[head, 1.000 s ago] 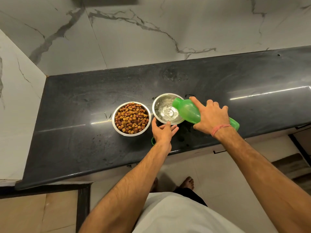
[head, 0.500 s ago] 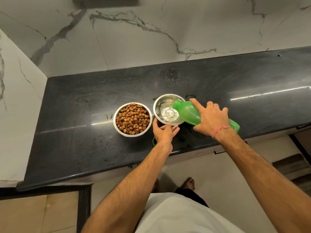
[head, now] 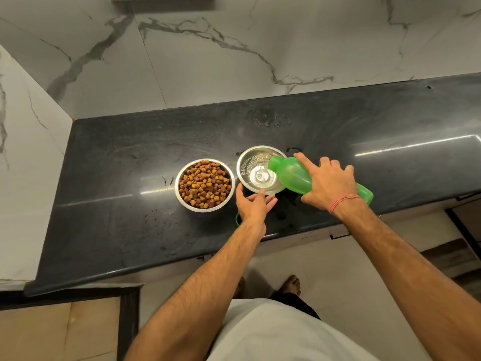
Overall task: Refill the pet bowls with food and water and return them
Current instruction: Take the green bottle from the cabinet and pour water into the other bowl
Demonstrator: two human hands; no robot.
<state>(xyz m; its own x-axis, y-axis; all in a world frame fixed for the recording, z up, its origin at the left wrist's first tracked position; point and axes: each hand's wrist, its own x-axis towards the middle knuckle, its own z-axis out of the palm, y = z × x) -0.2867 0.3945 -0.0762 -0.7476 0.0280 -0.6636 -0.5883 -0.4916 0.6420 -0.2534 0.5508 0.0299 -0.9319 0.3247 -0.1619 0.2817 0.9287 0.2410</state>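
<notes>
Two steel bowls stand side by side on the black counter [head: 130,217]. The left bowl [head: 204,185] is full of brown kibble. The right bowl [head: 257,170] holds clear water. My right hand [head: 329,185] grips a green plastic bottle [head: 291,173], tipped on its side with its mouth over the right bowl's rim. My left hand [head: 253,204] rests at the near rim of the water bowl, fingers spread against it. A green cap [head: 238,219] peeks out from under my left wrist.
A marble wall rises behind the counter and another closes off its left end. Wet spots mark the counter near the bowls. The counter runs on to the right. Below the front edge are pale floor tiles and my bare feet.
Almost nothing has moved. The bottle stays tipped over the water bowl and my left hand stays at the bowl's near rim; the view has shifted slightly.
</notes>
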